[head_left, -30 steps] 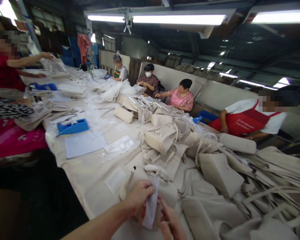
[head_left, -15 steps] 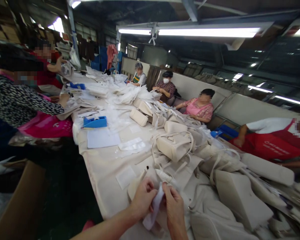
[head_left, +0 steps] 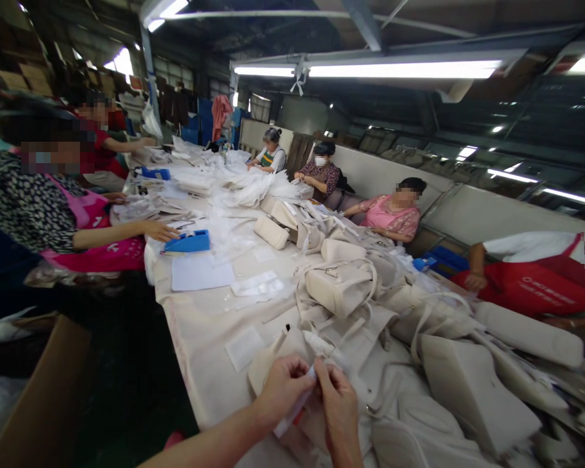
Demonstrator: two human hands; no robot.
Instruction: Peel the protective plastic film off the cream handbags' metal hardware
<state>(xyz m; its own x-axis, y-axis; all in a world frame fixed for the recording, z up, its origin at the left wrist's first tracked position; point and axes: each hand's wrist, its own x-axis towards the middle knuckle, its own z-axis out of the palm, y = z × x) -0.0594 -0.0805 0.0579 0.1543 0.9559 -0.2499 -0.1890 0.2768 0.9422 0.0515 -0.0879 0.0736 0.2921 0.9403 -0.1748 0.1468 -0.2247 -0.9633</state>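
Observation:
My left hand (head_left: 285, 390) is closed, its thumb and fingers pinching the upper end of a thin white strip (head_left: 283, 424), perhaps paper or soft wrapping. Close beside it my right hand (head_left: 338, 396) pinches the same end between thumb and fingertips. The strip hangs down between my wrists, and a small orange-red spot shows near its lower part. Under and behind both hands lies a cream handbag (head_left: 263, 365), partly hidden by them. White wrapping (head_left: 322, 344) lies on it just beyond my fingertips.
Cream handbags (head_left: 341, 286) are heaped along the table's right side. On the left lie a white sheet (head_left: 202, 272), small clear packets (head_left: 257, 285) and a blue tape dispenser (head_left: 188, 241). Several co-workers sit around the table. A cardboard box (head_left: 43, 390) stands at lower left.
My hands have come closer together at the strip's upper end, and the strip looks narrower. The co-worker at left has reached a hand out to the blue tape dispenser.

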